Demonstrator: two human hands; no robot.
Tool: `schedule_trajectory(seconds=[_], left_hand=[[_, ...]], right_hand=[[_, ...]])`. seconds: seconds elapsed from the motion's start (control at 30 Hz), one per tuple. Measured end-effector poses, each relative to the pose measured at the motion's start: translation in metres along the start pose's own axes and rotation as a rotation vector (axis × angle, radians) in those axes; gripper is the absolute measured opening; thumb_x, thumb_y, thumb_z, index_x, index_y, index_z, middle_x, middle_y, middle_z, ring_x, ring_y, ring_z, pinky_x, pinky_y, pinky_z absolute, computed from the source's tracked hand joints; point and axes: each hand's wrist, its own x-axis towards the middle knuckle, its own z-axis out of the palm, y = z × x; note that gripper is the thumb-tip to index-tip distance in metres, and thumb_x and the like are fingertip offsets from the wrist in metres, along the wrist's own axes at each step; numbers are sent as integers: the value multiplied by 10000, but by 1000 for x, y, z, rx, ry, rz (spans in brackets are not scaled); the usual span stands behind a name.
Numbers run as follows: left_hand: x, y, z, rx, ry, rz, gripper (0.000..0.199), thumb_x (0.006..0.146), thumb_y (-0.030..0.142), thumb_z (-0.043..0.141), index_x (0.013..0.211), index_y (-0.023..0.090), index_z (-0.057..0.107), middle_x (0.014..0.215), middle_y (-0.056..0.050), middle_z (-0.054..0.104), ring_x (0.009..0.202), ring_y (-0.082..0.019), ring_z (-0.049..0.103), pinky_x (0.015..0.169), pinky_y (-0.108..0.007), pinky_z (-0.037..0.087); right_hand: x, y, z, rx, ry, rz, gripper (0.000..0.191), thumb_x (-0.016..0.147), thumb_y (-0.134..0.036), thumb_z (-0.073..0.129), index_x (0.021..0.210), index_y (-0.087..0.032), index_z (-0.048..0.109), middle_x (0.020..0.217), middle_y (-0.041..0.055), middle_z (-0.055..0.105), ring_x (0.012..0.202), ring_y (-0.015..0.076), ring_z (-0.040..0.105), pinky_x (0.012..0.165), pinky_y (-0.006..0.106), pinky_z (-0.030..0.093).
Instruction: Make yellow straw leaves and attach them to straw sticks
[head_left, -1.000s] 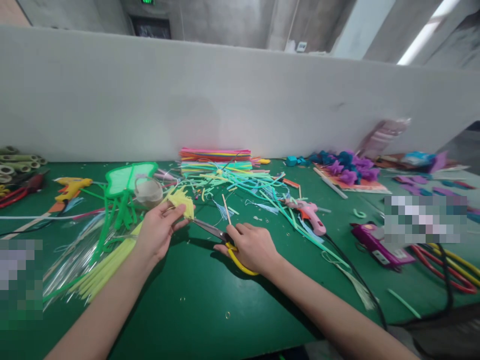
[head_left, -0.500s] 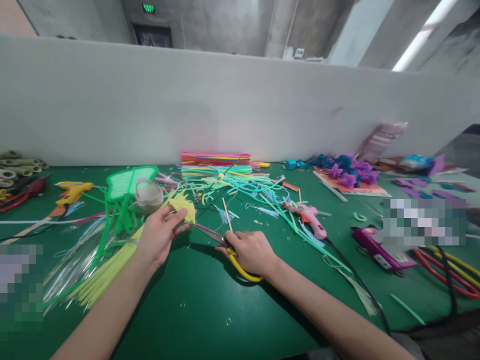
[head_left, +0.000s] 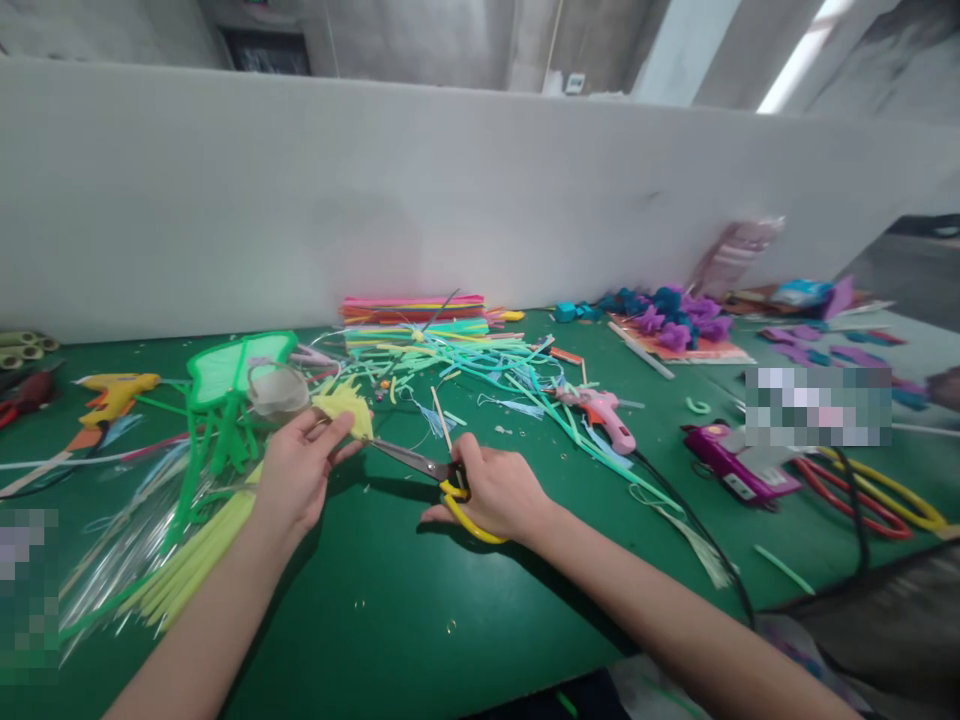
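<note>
My left hand (head_left: pixel 296 470) pinches a small yellow fringed piece (head_left: pixel 346 408), whose strips fan out at the top. My right hand (head_left: pixel 502 490) grips a pair of scissors (head_left: pixel 409 457) with yellow handles. The blade tips point left and reach the lower right edge of the yellow piece. I cannot tell whether they touch it. A thin wooden stick (head_left: pixel 441 418) rises by the right fingers; whether the hand holds it too is unclear. Below my left wrist lies a bundle of yellow pipe cleaners (head_left: pixel 191 560).
A green winged shape (head_left: pixel 240 370) and a yellow glue gun (head_left: pixel 112 395) lie left. Multicoloured pipe cleaners (head_left: pixel 412 310) and green cuttings (head_left: pixel 457 355) are piled at the back. Right are a pink glue gun (head_left: pixel 611 420), purple flowers (head_left: pixel 675 330) and a magenta device (head_left: pixel 739 465).
The view has turned slightly right and down, so everything sits further left. My right thumb has spread lower beside the scissor handles. Both hands keep their holds, with the blades still beside the yellow piece.
</note>
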Motion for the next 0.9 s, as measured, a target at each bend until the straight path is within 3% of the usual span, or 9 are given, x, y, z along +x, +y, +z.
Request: schedule_trajectory(seconds=[0.1,0.27,0.37,0.53,0.9], left_hand=[[-1,-1,3,-27,2,11,315,604,287,837,852,148,701,780,-16,682,815,-165,658,679,-243,575],[-3,-3,6,-52,27,31,290,606,273,833,827,144,696,770,-4,681,760,-143,646,695,-258,578],[-4,-4,6,-62,32,24,280,610,267,829,819,143,692,791,-9,695,763,-139,651,689,-250,577],[-4,-6,4,-71,13,17,283,620,265,825,839,145,692,833,-19,706,788,-143,664,689,-246,578],[-2,-8,2,-60,8,26,279,617,287,827,804,145,676,790,-7,681,752,-131,650,676,-239,574]], right_hand=[[-5,2,0,-46,61,80,770,636,-871,457,912,-154,506,715,64,657,660,228,640,499,263,228],[-10,-2,0,-204,98,103,605,796,-754,409,822,-166,550,745,79,656,711,219,636,518,287,230],[-11,-4,-1,-233,34,110,497,875,-638,413,883,-165,569,769,69,667,680,200,631,506,296,209],[-7,-2,-2,-254,-64,-6,311,892,-458,497,911,-162,594,846,87,686,775,218,646,541,293,262],[4,2,-5,-217,-250,-27,202,869,-324,498,920,-163,608,826,82,720,675,200,663,509,268,260]])
